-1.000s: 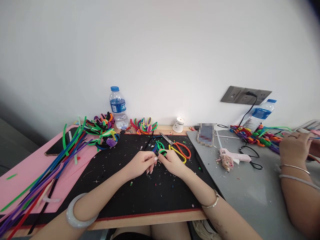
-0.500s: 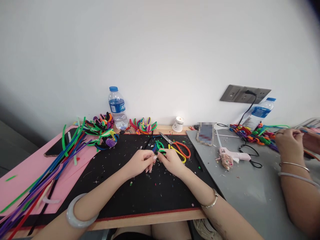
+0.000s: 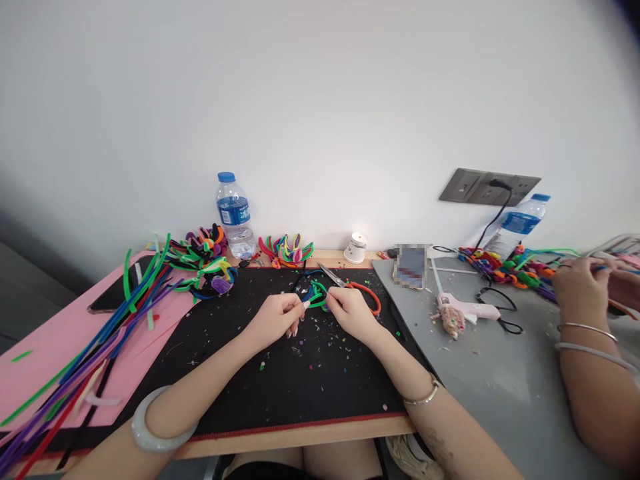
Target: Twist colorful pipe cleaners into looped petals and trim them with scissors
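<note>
The hands have drawn apart since the earlier frame, uncovering more of the green and blue loops (image 3: 316, 293) on the black mat (image 3: 280, 393). From the left, past the upright bottle (image 3: 234, 217), the left hand (image 3: 277, 319) pinches the loops' near left edge, and the right hand (image 3: 354, 313) pinches their right edge, just beside the scissors (image 3: 369, 297).

1. Head view: positioned above the near edge of the tabletop (image 3: 295, 440).
2. Orientation: forward and down, toward the wall (image 3: 320, 120).
3. Range: close; left hand (image 3: 274, 320) and right hand (image 3: 354, 315) near mid-frame.
</note>
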### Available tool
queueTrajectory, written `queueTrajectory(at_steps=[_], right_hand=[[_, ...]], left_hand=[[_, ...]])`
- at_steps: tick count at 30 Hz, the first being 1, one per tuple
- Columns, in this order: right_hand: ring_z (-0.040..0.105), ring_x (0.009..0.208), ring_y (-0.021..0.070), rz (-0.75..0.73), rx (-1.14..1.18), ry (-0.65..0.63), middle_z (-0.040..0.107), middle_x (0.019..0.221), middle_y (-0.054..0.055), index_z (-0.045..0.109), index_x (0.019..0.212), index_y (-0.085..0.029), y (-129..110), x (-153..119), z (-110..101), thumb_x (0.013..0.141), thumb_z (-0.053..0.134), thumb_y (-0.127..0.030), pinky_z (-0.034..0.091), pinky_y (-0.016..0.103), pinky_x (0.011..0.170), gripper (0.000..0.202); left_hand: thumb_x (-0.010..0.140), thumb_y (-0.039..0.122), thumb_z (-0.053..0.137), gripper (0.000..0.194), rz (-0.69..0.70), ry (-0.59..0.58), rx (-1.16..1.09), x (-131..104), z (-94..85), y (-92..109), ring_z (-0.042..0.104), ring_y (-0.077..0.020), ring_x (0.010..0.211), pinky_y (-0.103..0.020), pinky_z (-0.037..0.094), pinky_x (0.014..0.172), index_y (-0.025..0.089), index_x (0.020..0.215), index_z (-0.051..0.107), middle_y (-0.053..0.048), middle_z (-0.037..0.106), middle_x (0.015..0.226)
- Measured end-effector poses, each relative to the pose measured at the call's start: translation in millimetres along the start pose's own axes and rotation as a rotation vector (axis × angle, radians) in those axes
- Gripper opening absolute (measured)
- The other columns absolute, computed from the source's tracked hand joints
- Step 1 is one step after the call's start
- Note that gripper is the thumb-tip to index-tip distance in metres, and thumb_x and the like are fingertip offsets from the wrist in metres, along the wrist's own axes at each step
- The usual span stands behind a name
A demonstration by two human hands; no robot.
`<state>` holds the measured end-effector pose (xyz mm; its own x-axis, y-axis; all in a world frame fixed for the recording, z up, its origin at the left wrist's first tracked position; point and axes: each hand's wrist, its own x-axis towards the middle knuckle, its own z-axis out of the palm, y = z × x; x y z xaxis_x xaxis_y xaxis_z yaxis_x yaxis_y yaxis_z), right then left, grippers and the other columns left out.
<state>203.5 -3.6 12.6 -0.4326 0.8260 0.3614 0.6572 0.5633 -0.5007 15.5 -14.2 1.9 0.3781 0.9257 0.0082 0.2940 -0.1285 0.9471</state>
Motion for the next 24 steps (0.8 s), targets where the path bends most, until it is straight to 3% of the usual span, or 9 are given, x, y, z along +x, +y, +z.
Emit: queueTrajectory(at_steps=[7, 15, 20, 24], right_hand=[[0.040, 0.052, 0.0097, -0.030, -0.127, 0.008, 0.043, 0.054, -0.001, 0.044, 0.057, -0.017, -3, -1, 1, 0.084, 0.037, -0.018, 0.027, 0.021, 0.055, 0.028], [0.044, 0.057, 0.0109, 0.029, -0.014, 0.060, 0.050, 0.061, -0.001, 0.047, 0.065, -0.018, -1, 1, -2, 0.082, 0.039, -0.018, 0.030, 0.021, 0.056, 0.018], [0.044, 0.053, 0.0115, 0.271, -0.113, 0.195, 0.050, 0.058, -0.001, 0.048, 0.067, -0.018, 8, 1, 2, 0.085, 0.035, -0.024, 0.027, 0.021, 0.052, 0.023], [0.048, 0.056, 0.0128, 0.414, -0.238, 0.182, 0.054, 0.061, 0.002, 0.051, 0.069, -0.018, 15, 1, 2, 0.085, 0.036, -0.025, 0.024, 0.023, 0.051, 0.023]], left_hand=[[0.080, 0.040, 0.045, 0.032, 0.027, 0.048, 0.046, -2, 1.0, 3, 0.043, -0.0074, 0.034, -0.018, 0.034, 0.039, 0.016, 0.058, 0.046, 0.005, 0.047, 0.040], [0.081, 0.044, 0.042, 0.036, 0.057, 0.017, 0.062, -1, -4.3, 4, 0.045, -0.0080, 0.037, -0.019, 0.036, 0.042, 0.017, 0.058, 0.045, 0.004, 0.047, 0.042], [0.079, 0.047, 0.043, 0.037, 0.042, 0.152, 0.109, 2, -8.9, -1, 0.046, -0.0091, 0.039, -0.020, 0.037, 0.044, 0.017, 0.057, 0.044, 0.004, 0.048, 0.043], [0.079, 0.047, 0.043, 0.037, 0.035, 0.159, 0.153, 2, -10.3, -4, 0.047, -0.0099, 0.040, -0.020, 0.037, 0.045, 0.018, 0.057, 0.046, 0.004, 0.049, 0.042]])
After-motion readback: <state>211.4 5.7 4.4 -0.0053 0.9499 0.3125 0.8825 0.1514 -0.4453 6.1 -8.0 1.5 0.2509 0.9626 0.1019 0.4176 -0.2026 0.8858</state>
